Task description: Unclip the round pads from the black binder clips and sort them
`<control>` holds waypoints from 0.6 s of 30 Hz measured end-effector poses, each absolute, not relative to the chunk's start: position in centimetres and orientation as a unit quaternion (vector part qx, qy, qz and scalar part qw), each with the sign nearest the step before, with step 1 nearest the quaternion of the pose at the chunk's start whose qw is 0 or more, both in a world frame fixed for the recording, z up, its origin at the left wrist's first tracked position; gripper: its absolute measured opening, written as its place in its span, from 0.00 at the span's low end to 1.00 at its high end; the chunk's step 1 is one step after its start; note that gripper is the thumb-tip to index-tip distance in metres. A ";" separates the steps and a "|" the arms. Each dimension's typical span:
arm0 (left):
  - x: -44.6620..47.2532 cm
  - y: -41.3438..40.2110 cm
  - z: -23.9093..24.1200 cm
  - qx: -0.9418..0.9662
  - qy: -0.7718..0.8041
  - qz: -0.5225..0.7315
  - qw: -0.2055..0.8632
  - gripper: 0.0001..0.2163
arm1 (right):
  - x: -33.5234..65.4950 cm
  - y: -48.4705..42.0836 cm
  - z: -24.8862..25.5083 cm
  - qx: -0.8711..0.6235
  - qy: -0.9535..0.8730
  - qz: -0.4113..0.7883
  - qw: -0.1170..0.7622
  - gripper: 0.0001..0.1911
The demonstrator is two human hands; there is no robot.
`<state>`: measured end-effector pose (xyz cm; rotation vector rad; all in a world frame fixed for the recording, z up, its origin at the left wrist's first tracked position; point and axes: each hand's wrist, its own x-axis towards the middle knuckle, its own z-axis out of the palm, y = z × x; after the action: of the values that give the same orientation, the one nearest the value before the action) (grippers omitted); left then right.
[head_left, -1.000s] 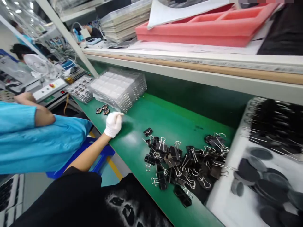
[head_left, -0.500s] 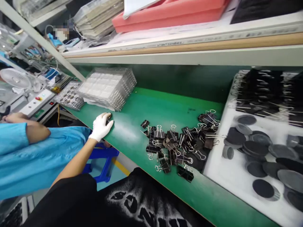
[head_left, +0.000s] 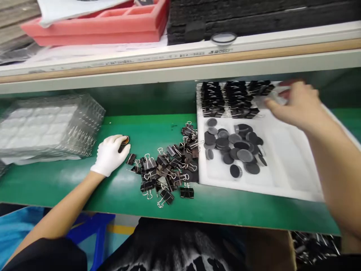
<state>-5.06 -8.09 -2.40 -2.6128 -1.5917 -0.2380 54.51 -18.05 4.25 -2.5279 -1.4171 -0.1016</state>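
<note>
My left hand (head_left: 109, 154), in a white glove, rests on the green bench top (head_left: 70, 180) with its fingers curled over small dark round parts (head_left: 125, 141). It lies just left of a heap of black binder clips (head_left: 166, 165). My bare right hand (head_left: 296, 103) reaches over the back right of a white tray (head_left: 284, 165), its fingers pinched on something pale and blurred that I cannot name. Dark round discs (head_left: 234, 148) lie loose in that tray. Rows of black clipped pieces (head_left: 231, 98) fill the tray's far end.
A stack of clear blister trays (head_left: 47, 126) stands at the left of the bench. Overhead, a shelf (head_left: 180, 56) carries a pink foam tray (head_left: 98, 24) and black foam sheets (head_left: 254, 15). A blue stool (head_left: 90, 229) stands below the bench edge.
The view has swung right. My left hand slid the small round parts along the bench to beside the binder clips. My right hand has come into view over the white tray.
</note>
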 end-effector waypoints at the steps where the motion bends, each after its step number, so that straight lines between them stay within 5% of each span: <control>1: -4.5 -7.1 -2.4 -0.853 -0.514 -0.082 0.032 0.22 | 52.8 -18.5 5.1 -0.844 -0.524 0.016 0.117 0.24; 4: -3.1 -4.9 -2.1 -0.865 -0.495 -0.086 0.022 0.21 | 46.7 -19.1 6.8 -0.740 -0.662 0.095 0.071 0.15; 12: 1.9 -4.1 -0.2 -0.912 -0.409 -0.016 -0.015 0.34 | 41.4 -16.4 3.4 -0.719 -0.694 0.032 -0.035 0.16; 15: 5.2 -4.4 -0.1 -0.925 -0.376 0.020 -0.039 0.36 | 41.7 -16.3 3.7 -0.727 -0.684 0.061 0.002 0.08; 18: 7.6 -4.5 -0.6 -0.920 -0.387 0.030 -0.061 0.34 | 40.3 -15.7 5.4 -0.721 -0.675 0.090 0.127 0.05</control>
<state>7.57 -4.50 -0.63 -3.0064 -1.2639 0.0970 40.26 -15.70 5.36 -2.0981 -1.9656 0.2618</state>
